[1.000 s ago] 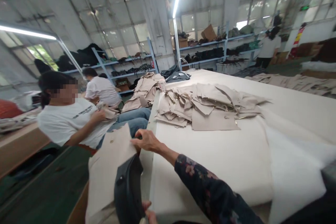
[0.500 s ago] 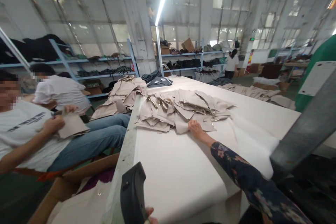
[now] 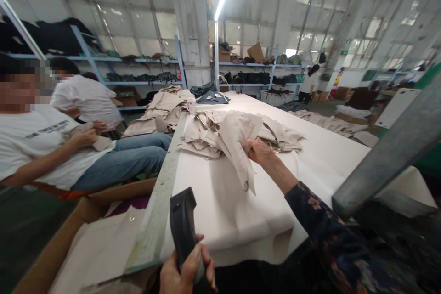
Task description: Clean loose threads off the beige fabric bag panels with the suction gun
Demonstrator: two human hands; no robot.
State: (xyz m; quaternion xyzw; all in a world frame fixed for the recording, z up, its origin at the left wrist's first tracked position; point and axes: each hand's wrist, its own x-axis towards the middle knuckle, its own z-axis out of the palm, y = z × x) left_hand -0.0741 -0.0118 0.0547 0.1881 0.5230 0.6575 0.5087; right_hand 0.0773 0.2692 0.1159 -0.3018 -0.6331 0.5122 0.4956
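Note:
My right hand (image 3: 260,150) pinches a beige fabric piece (image 3: 237,140) and holds it raised over the front of the beige fabric pile (image 3: 203,140). The piece hangs down, its lower tip over the white-covered table (image 3: 262,206). At the bottom centre, my left hand (image 3: 188,268) is wrapped round the handle of a black handheld device (image 3: 182,220), which stands upright near the table's left edge. Part of that handle is hidden by my fingers.
A cardboard box (image 3: 82,220) with beige pieces stands at the lower left. Beside it sits a person (image 3: 51,133) handling fabric. A grey metal post (image 3: 389,151) slants across the right. Dark folded fabric (image 3: 212,97) lies at the table's far end.
My right hand has lifted a beige piece off the pile. My left hand and the black device have come up further into view. The view has shifted slightly.

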